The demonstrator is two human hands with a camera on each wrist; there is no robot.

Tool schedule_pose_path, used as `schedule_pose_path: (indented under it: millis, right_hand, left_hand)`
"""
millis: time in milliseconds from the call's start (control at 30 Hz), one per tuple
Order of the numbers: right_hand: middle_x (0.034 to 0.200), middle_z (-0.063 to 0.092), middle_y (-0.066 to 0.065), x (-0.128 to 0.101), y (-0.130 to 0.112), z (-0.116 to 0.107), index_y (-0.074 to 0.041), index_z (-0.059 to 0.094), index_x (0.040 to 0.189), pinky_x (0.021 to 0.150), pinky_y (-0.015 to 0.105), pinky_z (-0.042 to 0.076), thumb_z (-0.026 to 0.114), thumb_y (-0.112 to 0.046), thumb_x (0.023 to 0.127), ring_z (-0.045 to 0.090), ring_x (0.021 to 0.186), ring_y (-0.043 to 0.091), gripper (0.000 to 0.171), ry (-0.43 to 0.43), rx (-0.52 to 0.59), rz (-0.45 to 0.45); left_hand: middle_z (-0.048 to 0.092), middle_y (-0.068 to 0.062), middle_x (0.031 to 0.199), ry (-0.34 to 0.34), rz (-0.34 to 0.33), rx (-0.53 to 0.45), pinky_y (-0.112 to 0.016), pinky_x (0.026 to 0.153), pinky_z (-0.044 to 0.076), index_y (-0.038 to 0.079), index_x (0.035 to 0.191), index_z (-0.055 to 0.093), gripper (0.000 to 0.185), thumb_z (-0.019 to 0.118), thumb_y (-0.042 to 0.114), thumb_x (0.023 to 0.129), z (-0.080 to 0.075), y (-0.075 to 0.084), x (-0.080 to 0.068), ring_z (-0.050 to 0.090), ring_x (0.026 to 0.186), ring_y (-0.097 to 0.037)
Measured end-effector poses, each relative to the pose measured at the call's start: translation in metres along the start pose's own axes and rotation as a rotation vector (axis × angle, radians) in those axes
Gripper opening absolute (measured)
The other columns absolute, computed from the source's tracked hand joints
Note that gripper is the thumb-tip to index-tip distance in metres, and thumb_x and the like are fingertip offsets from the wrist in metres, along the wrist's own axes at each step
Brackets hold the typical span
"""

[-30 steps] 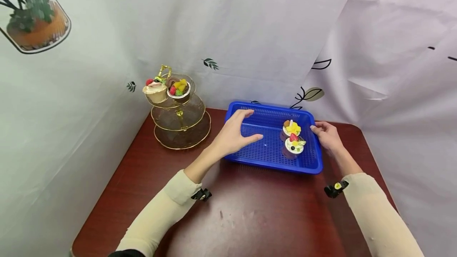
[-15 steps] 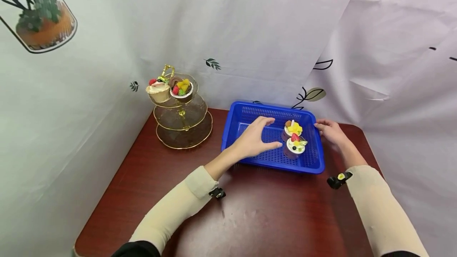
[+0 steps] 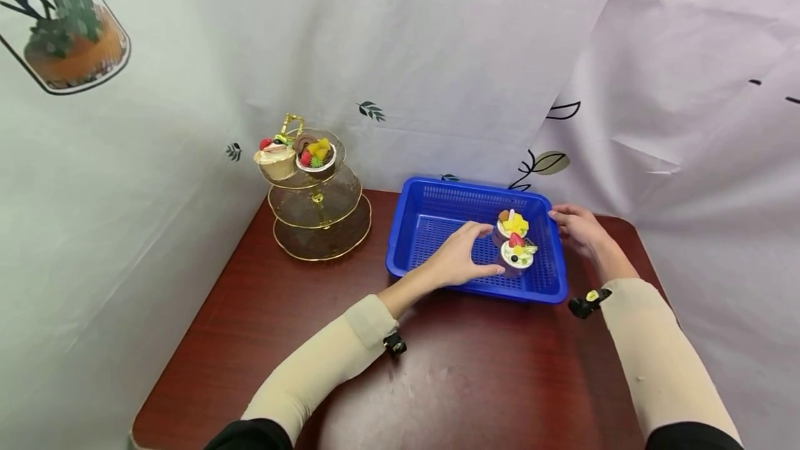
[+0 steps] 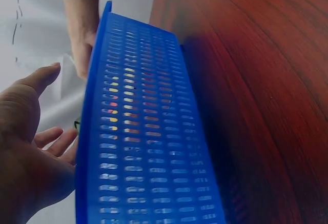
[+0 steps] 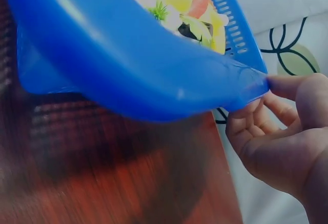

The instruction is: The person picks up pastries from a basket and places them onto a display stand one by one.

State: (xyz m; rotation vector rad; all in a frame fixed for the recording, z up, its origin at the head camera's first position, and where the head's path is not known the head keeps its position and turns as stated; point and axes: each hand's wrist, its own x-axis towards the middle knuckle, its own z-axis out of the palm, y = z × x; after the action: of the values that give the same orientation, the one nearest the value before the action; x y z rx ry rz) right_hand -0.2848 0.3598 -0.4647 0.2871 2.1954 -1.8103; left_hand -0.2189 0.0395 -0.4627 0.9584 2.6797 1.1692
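Two fruit-topped dessert cups stand at the right end of a blue plastic basket [image 3: 431,283]. The nearer cup [image 3: 516,257] carries a strawberry and a dark berry; the farther cup [image 3: 514,222] has yellow fruit. My left hand [image 3: 459,259] reaches over the basket's near rim, thumb and fingers spread, just left of the nearer cup; the head view shows no clear contact. In the left wrist view the basket's slotted wall hides the cups' lower parts. With thumb and curled fingers, my right hand [image 5: 287,126] pinches the basket's right rim.
A three-tier gold-rimmed stand [image 3: 321,224] is at the table's back left. On its top tier sit a cream-topped cupcake [image 3: 276,160] and a chocolate fruit cup [image 3: 317,157]. White printed cloth [image 3: 450,75] hangs behind the dark red table [image 3: 475,373].
My left hand has moved right across the basket, from its left part to beside the nearer dessert cup. My right hand stays at the right rim.
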Motion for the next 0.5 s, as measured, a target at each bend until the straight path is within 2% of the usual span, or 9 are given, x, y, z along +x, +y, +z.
schedule_pose_path:
  millis: [233, 500]
  right_hand:
    - [0.103, 0.062, -0.004, 0.0, -0.001, -0.002, 0.004, 0.031, 0.157, 0.076, 0.03, 0.059, 0.05, -0.028, 0.113, 0.064, 0.086, 0.009, 0.057, -0.006, -0.137, 0.007]
    - [0.101, 0.063, -0.006, 0.002, -0.001, -0.002, 0.004, 0.034, 0.155, 0.075, 0.029, 0.059, 0.052, -0.028, 0.113, 0.064, 0.085, 0.01, 0.055, -0.007, -0.117, -0.002]
  left_hand:
    - [0.058, -0.008, 0.143, -0.016, 0.044, 0.029, -0.028, 0.112, 0.045, 0.005, 0.152, 0.051, 0.083, 0.084, 0.049, 0.09, 0.011, -0.008, 0.011, 0.056, 0.133, -0.021]
    - [0.06, -0.013, 0.142, -0.086, 0.046, 0.044, -0.029, 0.112, 0.045, 0.002, 0.15, 0.052, 0.084, 0.085, 0.049, 0.089, 0.014, -0.013, 0.025, 0.056, 0.133, -0.025]
